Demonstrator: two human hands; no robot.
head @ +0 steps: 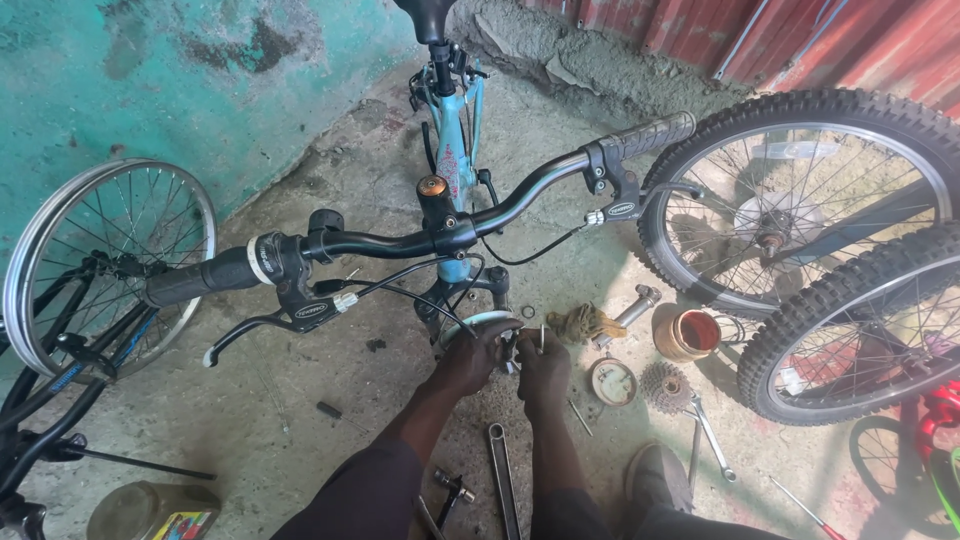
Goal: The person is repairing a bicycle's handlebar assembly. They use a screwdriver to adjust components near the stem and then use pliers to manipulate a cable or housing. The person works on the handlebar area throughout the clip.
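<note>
bike frame (452, 150) – light blue | handlebar (400, 240) black | pot (686, 334) – perhaps terracotta

Only one view, from your head: you look steeply down and forward over the handlebar (440, 235) of a light blue bike, near enough that your hands fill lower centre, concrete floor (280, 400) all round.

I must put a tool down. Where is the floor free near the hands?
Bare concrete floor lies left of the left hand, between the brake lever and the jar. Right of the right hand it is crowded: tin lid, sprocket, spanner.
</note>
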